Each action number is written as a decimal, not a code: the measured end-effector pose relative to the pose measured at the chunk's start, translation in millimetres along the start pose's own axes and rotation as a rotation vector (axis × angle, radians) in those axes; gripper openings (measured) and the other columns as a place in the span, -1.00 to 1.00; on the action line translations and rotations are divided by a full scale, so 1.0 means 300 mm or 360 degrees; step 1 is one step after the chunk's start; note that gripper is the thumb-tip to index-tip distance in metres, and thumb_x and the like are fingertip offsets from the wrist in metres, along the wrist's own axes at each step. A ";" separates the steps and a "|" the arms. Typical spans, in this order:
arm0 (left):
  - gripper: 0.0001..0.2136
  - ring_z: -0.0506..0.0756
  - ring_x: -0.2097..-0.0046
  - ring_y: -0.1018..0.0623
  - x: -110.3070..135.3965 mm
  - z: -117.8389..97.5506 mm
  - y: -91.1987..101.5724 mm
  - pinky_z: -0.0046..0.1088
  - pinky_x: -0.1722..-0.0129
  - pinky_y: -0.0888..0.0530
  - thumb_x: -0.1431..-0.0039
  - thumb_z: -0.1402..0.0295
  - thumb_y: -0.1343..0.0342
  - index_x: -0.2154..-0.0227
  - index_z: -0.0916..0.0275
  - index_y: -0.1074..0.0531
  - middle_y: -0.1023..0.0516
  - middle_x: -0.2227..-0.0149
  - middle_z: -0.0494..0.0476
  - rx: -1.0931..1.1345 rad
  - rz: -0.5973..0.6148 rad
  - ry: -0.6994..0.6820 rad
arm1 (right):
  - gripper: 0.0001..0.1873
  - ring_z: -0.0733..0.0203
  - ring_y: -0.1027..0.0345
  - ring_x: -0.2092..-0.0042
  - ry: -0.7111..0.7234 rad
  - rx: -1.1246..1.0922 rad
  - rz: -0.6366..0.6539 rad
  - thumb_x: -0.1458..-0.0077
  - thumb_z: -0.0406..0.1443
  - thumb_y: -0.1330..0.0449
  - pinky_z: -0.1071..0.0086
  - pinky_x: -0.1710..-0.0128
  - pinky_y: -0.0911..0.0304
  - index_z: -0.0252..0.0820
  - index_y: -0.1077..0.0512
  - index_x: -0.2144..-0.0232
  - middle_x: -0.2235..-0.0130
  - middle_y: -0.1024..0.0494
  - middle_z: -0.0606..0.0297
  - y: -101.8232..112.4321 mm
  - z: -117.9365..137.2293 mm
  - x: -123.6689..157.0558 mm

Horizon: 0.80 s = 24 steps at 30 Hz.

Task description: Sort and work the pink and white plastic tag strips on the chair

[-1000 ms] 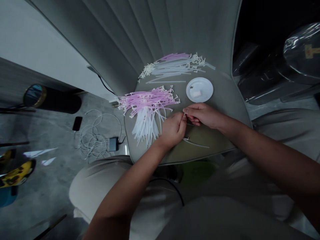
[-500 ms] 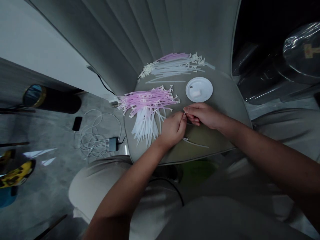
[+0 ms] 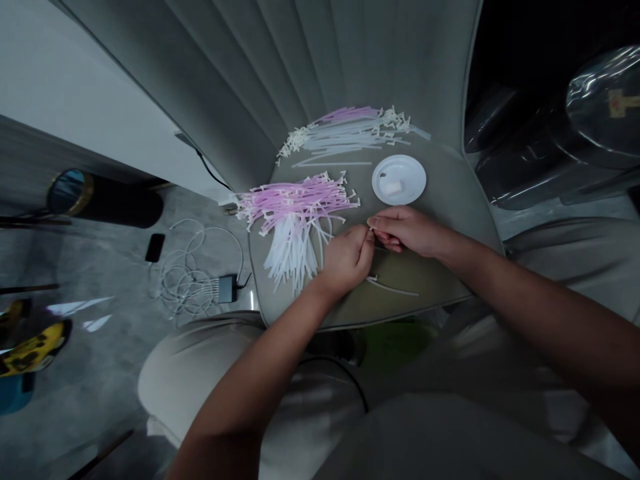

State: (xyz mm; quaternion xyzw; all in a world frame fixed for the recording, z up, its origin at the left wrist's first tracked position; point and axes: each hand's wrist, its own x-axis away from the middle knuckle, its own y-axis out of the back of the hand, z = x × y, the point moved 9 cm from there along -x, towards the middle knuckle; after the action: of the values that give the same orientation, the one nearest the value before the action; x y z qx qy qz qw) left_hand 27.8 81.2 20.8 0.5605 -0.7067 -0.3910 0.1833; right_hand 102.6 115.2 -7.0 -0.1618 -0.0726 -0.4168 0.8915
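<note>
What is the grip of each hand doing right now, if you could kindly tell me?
Left hand: closed, pinching a small white plastic piece.
Right hand: closed, pinching the same piece from the other side.

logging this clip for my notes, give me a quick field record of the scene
left hand: pinching a small white plastic end
right hand: pinching the same end
nearest things: pink strip bundle, white strip bundle, loose plastic strip
also on seat: pale strip pile, round white dish holding a white cube
surface: grey upholstered seat
floor: white cable coil, black phone
</note>
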 end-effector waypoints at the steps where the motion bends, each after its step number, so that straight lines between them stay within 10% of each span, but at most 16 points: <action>1: -0.69 0.06 0.39 -0.43 0.000 0.000 -0.001 -0.38 0.35 -0.32 -0.38 0.27 0.27 0.44 0.19 -0.25 -0.43 0.45 0.11 -0.0004 0.0001 -0.0004 | -0.56 0.50 -0.02 0.70 -0.0003 0.0001 0.0002 -0.26 -0.31 -0.06 0.54 0.68 0.06 -0.22 -0.21 0.67 0.72 -0.16 0.52 0.000 -0.001 0.000; 24: -0.69 0.06 0.38 -0.44 0.005 -0.003 0.001 -0.39 0.34 -0.33 -0.38 0.27 0.26 0.41 0.21 -0.28 -0.44 0.44 0.10 0.0028 -0.0014 -0.0042 | -0.56 0.49 -0.02 0.70 -0.0036 -0.0015 0.0023 -0.27 -0.32 -0.06 0.54 0.68 0.06 -0.21 -0.20 0.68 0.72 -0.15 0.52 -0.001 -0.007 -0.001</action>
State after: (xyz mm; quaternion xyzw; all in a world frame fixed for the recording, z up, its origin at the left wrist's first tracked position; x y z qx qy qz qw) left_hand 27.9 79.6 21.5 0.5598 -0.7101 -0.3929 0.1672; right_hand 102.2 114.6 -9.1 -0.1713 -0.0797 -0.4088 0.8929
